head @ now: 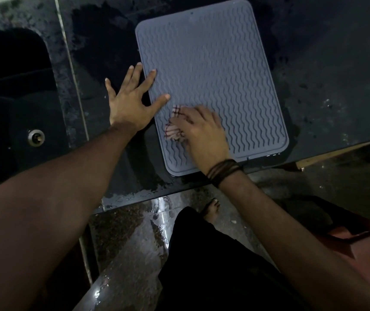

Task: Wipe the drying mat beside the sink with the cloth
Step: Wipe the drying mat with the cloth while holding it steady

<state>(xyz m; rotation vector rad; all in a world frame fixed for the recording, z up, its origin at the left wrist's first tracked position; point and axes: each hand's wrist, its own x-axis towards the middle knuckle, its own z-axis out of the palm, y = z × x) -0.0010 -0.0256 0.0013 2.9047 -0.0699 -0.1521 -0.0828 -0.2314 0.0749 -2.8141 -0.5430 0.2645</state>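
Beside the dark sink (11, 70), the drying mat (213, 75) lies flat on the desk (325, 86). Wiping looks barely underway, judging from the cloth (174, 129) at its near left corner. Right hand (202, 129) grips the bunched cloth; left hand (130, 102), fingers spread flat, steadies the mat's left edge.

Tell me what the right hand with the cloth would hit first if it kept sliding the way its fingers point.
Probably the left hand's thumb, resting on the mat just beyond the cloth.
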